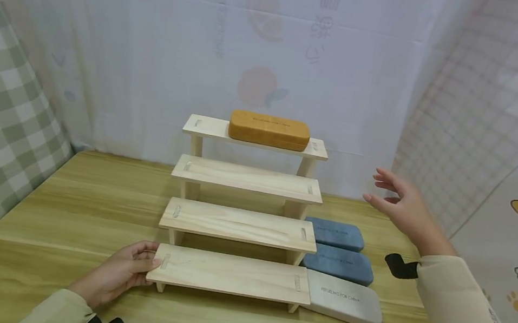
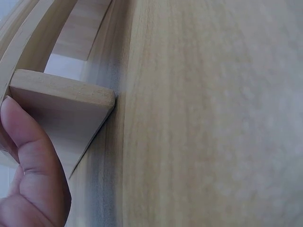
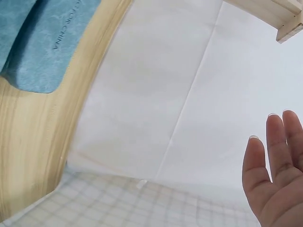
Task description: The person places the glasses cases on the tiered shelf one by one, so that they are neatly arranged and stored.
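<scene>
A pale wooden stepped rack (image 1: pixel 241 224) with 4 tiers stands on the bench (image 1: pixel 59 222), its lowest tier nearest the person. The left hand (image 1: pixel 119 271) holds the left end of that lowest tier, thumb laid on top of the board and the other fingers (image 2: pixel 33 156) curled round its edge; the left wrist view shows one finger pressed against the board's end. The right hand (image 1: pixel 403 205) hangs in the air to the right of the rack, level with the 2nd tier from the top, fingers straight and slightly spread, touching nothing. An orange-brown case (image 1: pixel 269 129) lies flat on the top tier, lengthwise along it, toward the right half. On the bench just right of the rack lie 3 more cases in a row from back to front: a blue case (image 1: pixel 335 233), a second blue case (image 1: pixel 341 263) touching it, and a grey case (image 1: pixel 346 299) nearest the person, its left end against the lowest tier. White sheeting hangs behind the bench.
</scene>
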`<action>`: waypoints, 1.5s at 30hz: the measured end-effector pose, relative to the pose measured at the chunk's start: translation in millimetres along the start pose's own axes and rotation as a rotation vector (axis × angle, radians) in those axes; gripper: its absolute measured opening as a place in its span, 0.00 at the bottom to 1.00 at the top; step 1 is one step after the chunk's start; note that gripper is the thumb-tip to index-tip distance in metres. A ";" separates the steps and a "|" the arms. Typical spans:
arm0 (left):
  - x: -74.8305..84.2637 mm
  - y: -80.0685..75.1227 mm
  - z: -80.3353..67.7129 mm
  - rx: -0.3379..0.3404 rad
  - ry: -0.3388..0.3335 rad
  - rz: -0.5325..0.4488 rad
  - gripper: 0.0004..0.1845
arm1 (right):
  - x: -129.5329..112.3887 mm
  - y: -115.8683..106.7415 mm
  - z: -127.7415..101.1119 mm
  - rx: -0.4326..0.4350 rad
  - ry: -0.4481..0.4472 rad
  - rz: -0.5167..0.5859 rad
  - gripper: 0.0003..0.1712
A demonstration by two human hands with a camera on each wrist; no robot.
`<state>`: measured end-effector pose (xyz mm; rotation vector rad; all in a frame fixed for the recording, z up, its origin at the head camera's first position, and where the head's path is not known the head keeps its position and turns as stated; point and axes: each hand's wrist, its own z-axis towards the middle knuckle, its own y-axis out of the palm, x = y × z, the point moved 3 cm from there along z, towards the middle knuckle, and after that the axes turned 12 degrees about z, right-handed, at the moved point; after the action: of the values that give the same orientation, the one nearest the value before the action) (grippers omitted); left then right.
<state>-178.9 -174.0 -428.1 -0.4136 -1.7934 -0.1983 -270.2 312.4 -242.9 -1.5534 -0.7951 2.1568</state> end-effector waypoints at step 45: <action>-0.4 0.5 -0.5 -0.008 0.015 0.014 0.33 | 108.8 45.9 -138.8 -0.113 0.418 0.218 0.36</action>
<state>-178.1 -173.8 -428.4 -0.4291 -1.7746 -0.1985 -173.3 372.8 -385.0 -2.1398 -0.6392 1.8448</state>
